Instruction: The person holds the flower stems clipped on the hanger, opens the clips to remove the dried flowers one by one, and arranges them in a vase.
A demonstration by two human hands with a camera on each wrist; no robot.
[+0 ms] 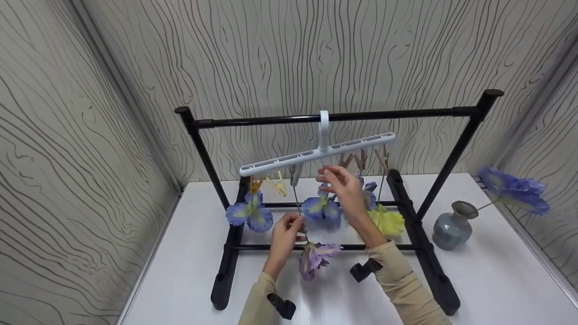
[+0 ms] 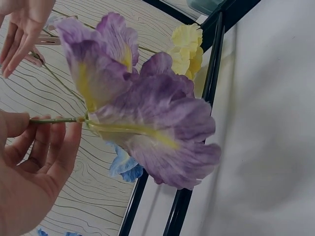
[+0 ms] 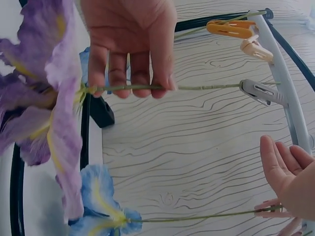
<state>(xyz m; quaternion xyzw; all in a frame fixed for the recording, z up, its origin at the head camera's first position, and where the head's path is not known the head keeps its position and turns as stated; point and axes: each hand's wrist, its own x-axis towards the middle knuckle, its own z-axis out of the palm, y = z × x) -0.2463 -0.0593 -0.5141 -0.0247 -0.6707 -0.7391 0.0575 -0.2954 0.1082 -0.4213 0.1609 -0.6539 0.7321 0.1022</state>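
Observation:
Thumb and fingers of my left hand (image 1: 284, 237) pinch the green stem (image 3: 206, 88) of a purple artificial flower (image 1: 316, 259), just behind its bloom. That flower hangs bloom-down, its stem's upper end in a grey clothespin (image 3: 261, 92) on a pale blue hanger (image 1: 320, 154). My right hand (image 1: 347, 194) is raised below the hanger's middle with loosely bent fingers and nothing in them. Beside it, a blue flower (image 1: 320, 210) hangs by its stem. The hanger tilts, its left end lower, hooked over the bar of a black rack (image 1: 271, 120).
On the hanger's left are an orange clothespin (image 3: 231, 29), a cream clothespin (image 1: 277, 184) and a blue flower (image 1: 250, 213). A yellow flower (image 1: 387, 222) hangs at the right from a brown clothespin (image 1: 382, 158). Outside the rack stands a grey-blue vase (image 1: 451, 230) holding another blue flower (image 1: 515, 189).

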